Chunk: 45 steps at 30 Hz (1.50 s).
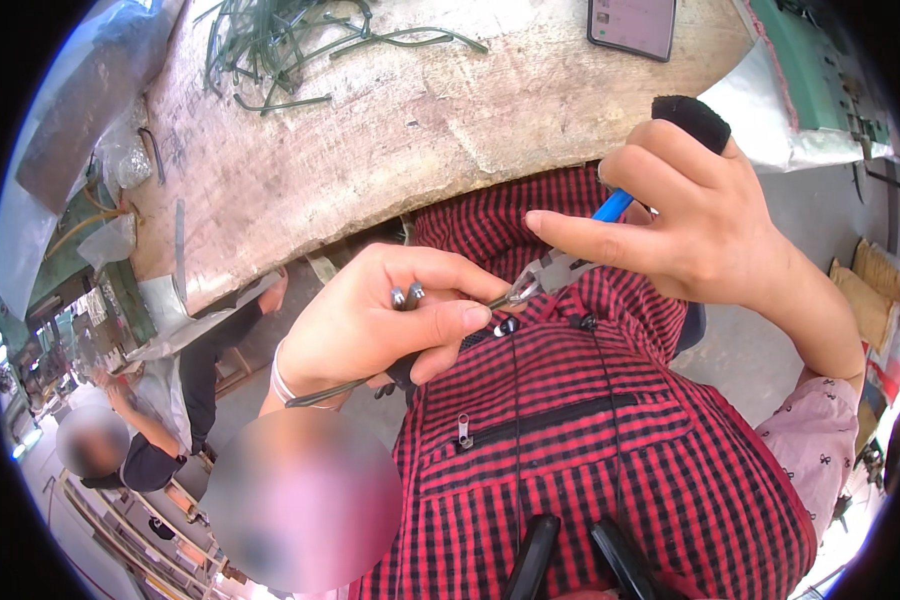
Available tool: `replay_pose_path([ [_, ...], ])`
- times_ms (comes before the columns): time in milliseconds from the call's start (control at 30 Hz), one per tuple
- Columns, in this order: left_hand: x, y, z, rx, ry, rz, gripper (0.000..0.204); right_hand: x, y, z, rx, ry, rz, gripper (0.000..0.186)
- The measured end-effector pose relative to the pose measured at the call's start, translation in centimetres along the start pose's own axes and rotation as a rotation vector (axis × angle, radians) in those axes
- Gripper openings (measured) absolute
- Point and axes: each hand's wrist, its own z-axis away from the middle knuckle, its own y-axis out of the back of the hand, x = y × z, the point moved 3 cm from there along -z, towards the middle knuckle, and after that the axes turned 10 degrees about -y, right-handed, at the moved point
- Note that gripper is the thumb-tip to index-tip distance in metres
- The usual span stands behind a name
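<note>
My left hand grips dark cable pieces, two with small silver end fittings standing up between the fingers. My right hand is closed around pliers with a blue handle; a black, fabric-like piece shows beyond the fingers. The pliers' metal jaws meet a cable end beside my left thumb and forefinger, over the red-and-black checked apron. Whether the jaws are fully shut on it is too small to tell.
A worn wooden bench holds a pile of dark green cable pieces and a phone. Clear plastic bags lie at the left, near a seated co-worker. Green machinery and cardboard-coloured packages are at the right.
</note>
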Motion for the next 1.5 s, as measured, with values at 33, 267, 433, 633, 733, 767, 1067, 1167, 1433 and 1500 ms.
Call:
replay_pose_path([
  [33, 0.1, -0.1, 0.0, 0.0, 0.007, -0.014, 0.022, 0.0, 0.2, 0.0, -0.006, 0.009, 0.003, 0.05],
  [267, -1.7, 0.4, -0.3, -0.073, -0.12, 0.147, 0.025, -0.4, -1.4, 2.0, -0.078, -0.17, -0.244, 0.042],
  [433, -1.7, 1.2, 0.2, -0.048, -0.274, 0.235, 0.027, -1.2, -4.3, 4.7, 0.018, -0.558, -0.819, 0.048],
  [633, 3.9, 10.2, -1.5, 0.706, -0.855, -1.448, 0.019, -0.6, -3.1, 5.3, 0.033, -0.736, -0.8, 0.053],
  [733, 3.3, 14.7, -4.8, 0.65, -0.761, -2.091, 0.018, -1.4, -3.8, 5.2, -0.117, -0.775, -1.037, 0.055],
  [767, 3.1, 14.2, -5.0, 0.674, -0.83, -2.054, 0.016, -2.0, -4.1, 5.6, -0.157, -0.854, -1.257, 0.056],
  [1067, 2.7, 0.3, -3.0, 0.51, -0.907, -0.146, 0.015, -2.1, -4.3, 7.0, -0.419, -0.95, -1.167, 0.069],
  [1167, -2.4, -1.1, -3.2, 0.236, -0.472, 0.019, 0.018, -1.3, -2.0, 3.9, -0.143, -0.735, -0.739, 0.061],
  [1433, -4.3, -2.0, -2.1, 0.325, -0.49, 0.174, 0.028, -1.6, -2.2, 1.9, -0.185, -0.612, -0.437, 0.06],
  [1500, -3.9, -1.8, -1.9, 0.331, -0.469, 0.16, 0.027, -1.7, -1.7, 1.8, -0.2, -0.583, -0.358, 0.062],
])
